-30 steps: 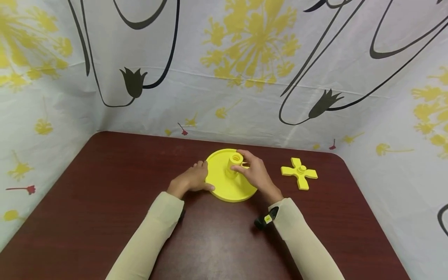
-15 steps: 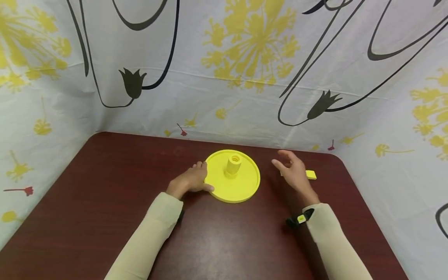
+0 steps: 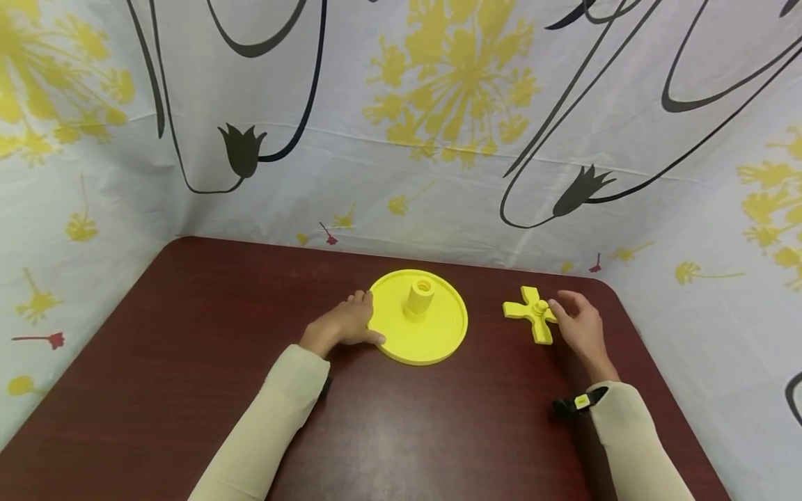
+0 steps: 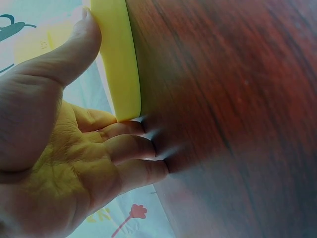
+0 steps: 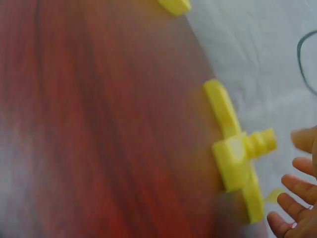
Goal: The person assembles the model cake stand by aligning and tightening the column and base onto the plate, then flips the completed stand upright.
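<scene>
A round yellow plate (image 3: 401,341) with a raised rim lies on the table, a hollow threaded post (image 3: 419,299) upright at its middle. My left hand (image 3: 341,321) holds the plate's left edge; in the left wrist view the thumb (image 4: 81,47) lies along the rim and several fingertips touch the table. To the right lies a flat yellow four-armed cross (image 3: 539,327) with a short threaded stud (image 5: 260,144) sticking up. My right hand (image 3: 584,332) is at the cross's right side, fingers loosely curved and apart from the stud in the right wrist view, covering part of one arm.
The dark reddish-brown wooden table (image 3: 376,431) has rounded far corners. A patterned white cloth (image 3: 388,174) with yellow and grey flowers hangs behind it and along both sides. Each wrist wears a black band; the right band (image 3: 581,402) shows.
My right hand has let go of the post and moved right, passing over the yellow cross to its right side. My left hand has stayed at the plate's edge.
</scene>
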`<state>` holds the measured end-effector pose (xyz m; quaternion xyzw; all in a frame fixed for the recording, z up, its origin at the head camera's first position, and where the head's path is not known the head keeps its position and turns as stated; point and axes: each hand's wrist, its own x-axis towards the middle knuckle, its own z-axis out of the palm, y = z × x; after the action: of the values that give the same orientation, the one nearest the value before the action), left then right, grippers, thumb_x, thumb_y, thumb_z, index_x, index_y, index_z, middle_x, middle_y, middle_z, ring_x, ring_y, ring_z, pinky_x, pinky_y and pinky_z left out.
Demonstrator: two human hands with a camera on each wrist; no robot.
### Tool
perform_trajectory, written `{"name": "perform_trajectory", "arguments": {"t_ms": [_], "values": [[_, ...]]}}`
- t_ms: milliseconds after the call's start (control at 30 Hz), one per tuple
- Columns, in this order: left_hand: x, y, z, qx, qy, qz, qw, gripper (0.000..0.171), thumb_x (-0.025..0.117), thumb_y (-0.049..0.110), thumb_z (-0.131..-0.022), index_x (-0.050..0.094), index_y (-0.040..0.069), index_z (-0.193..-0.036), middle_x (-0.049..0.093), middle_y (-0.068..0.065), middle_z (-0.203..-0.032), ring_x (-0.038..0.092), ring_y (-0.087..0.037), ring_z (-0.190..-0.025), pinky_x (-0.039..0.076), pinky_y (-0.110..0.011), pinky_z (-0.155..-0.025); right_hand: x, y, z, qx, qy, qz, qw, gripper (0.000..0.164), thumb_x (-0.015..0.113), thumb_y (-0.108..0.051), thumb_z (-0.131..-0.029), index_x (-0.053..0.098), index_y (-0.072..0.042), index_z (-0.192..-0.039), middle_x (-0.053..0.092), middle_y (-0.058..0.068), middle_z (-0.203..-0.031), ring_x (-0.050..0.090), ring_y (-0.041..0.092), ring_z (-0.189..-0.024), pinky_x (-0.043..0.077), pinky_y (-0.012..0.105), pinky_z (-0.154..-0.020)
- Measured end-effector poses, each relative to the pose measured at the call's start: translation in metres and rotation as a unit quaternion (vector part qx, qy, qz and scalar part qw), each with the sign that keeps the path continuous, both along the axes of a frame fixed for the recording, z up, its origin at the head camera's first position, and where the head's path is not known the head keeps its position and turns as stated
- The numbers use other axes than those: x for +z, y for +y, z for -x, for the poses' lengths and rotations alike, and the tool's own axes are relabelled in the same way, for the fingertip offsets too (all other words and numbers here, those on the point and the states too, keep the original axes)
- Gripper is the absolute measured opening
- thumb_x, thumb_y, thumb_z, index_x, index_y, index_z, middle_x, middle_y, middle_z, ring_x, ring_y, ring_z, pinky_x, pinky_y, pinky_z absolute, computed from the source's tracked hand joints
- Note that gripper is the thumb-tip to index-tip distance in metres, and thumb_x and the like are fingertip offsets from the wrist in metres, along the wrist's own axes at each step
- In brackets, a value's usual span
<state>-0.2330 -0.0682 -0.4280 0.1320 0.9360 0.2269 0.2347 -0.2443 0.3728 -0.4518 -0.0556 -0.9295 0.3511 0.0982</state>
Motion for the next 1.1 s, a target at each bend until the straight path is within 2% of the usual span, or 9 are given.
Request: {"name": "perform_trajectory", "arguments": {"t_ms": [133, 300, 400, 500, 600, 700, 833, 933, 1100], "values": [[0.000, 0.001, -0.001, -0.004, 0.000, 0.002, 1.0000, 0.099, 0.069, 0.041, -0.092, 0.010, -0.005, -0.157, 0.015, -0.024, -0.162, 0.019, -0.038, -0.150, 0.022, -0.048, -0.120, -0.006, 0.008, -0.001, 0.004, -0.057, -0.016, 0.998, 0.048, 0.046, -0.016, -0.102, 0.042, 0.003, -0.146, 0.043, 0.032, -0.146, 0.042, 0.049, -0.130, 0.040, 0.061, -0.097], [0.000, 0.000, -0.001, -0.004, 0.002, 0.000, 1.0000, 0.099, 0.070, 0.040, -0.092, 0.010, -0.005, -0.157, 0.016, -0.024, -0.161, 0.020, -0.039, -0.150, 0.024, -0.048, -0.120, -0.008, 0.013, 0.001, 0.062, -0.093, -0.055, 0.992, 0.058, 0.050, 0.000, -0.091, 0.037, 0.007, -0.147, 0.042, 0.037, -0.142, 0.049, 0.046, -0.113, 0.043, 0.050, -0.081], [0.001, 0.000, -0.001, 0.000, 0.004, -0.001, 1.0000, 0.100, 0.071, 0.040, -0.092, 0.010, -0.005, -0.157, 0.017, -0.024, -0.160, 0.021, -0.039, -0.149, 0.024, -0.048, -0.120, -0.007, 0.013, 0.002, 0.091, -0.100, -0.069, 0.989, 0.057, 0.055, -0.002, -0.092, 0.037, 0.009, -0.145, 0.043, 0.037, -0.141, 0.048, 0.050, -0.118, 0.045, 0.056, -0.088], [0.001, -0.001, 0.000, 0.001, 0.004, 0.000, 1.0000, 0.100, 0.071, 0.040, -0.092, 0.009, -0.004, -0.157, 0.018, -0.024, -0.160, 0.021, -0.039, -0.149, 0.024, -0.048, -0.120, -0.006, 0.012, 0.002, 0.103, -0.108, -0.077, 0.986, 0.056, 0.059, -0.006, -0.094, 0.038, 0.010, -0.144, 0.042, 0.038, -0.141, 0.043, 0.053, -0.126, 0.041, 0.063, -0.098], [0.001, 0.000, 0.000, 0.001, 0.002, -0.001, 1.0000, 0.100, 0.071, 0.040, -0.092, 0.009, -0.004, -0.157, 0.018, -0.024, -0.160, 0.021, -0.039, -0.149, 0.024, -0.048, -0.120, -0.004, 0.012, 0.000, 0.107, -0.115, -0.093, 0.983, 0.056, 0.062, -0.010, -0.095, 0.042, 0.012, -0.141, 0.046, 0.038, -0.135, 0.047, 0.052, -0.119, 0.042, 0.063, -0.094], [0.000, 0.000, 0.000, -0.001, 0.003, -0.003, 1.0000, 0.100, 0.071, 0.040, -0.092, 0.009, -0.004, -0.157, 0.018, -0.023, -0.160, 0.021, -0.039, -0.149, 0.024, -0.048, -0.120, -0.002, 0.013, -0.001, 0.111, -0.118, -0.106, 0.981, 0.048, 0.066, -0.014, -0.094, 0.052, 0.013, -0.132, 0.056, 0.034, -0.120, 0.054, 0.042, -0.098, 0.047, 0.052, -0.081], [-0.001, 0.000, 0.000, -0.004, 0.004, -0.006, 1.0000, 0.100, 0.071, 0.040, -0.092, 0.010, -0.005, -0.157, 0.018, -0.024, -0.160, 0.021, -0.039, -0.149, 0.025, -0.048, -0.119, 0.000, 0.015, -0.003, 0.129, -0.125, -0.096, 0.979, 0.038, 0.069, -0.018, -0.093, 0.061, 0.008, -0.120, 0.062, 0.020, -0.098, 0.050, 0.023, -0.078, 0.042, 0.033, -0.067], [-0.001, 0.000, 0.000, -0.004, 0.005, -0.004, 1.0000, 0.099, 0.071, 0.040, -0.092, 0.010, -0.006, -0.156, 0.017, -0.025, -0.160, 0.022, -0.039, -0.149, 0.024, -0.048, -0.119, 0.001, 0.014, -0.003, 0.145, -0.119, -0.077, 0.979, 0.037, 0.068, -0.021, -0.095, 0.060, 0.005, -0.120, 0.061, 0.013, -0.093, 0.048, 0.016, -0.073, 0.040, 0.027, -0.062], [0.000, 0.000, 0.000, 0.000, 0.003, -0.004, 1.0000, 0.099, 0.071, 0.039, -0.092, 0.011, -0.005, -0.156, 0.018, -0.024, -0.160, 0.023, -0.039, -0.148, 0.025, -0.048, -0.119, 0.004, 0.010, -0.002, 0.147, -0.075, -0.065, 0.984, 0.041, 0.065, -0.024, -0.098, 0.058, 0.006, -0.124, 0.062, 0.014, -0.095, 0.048, 0.015, -0.072, 0.041, 0.026, -0.061]]}}
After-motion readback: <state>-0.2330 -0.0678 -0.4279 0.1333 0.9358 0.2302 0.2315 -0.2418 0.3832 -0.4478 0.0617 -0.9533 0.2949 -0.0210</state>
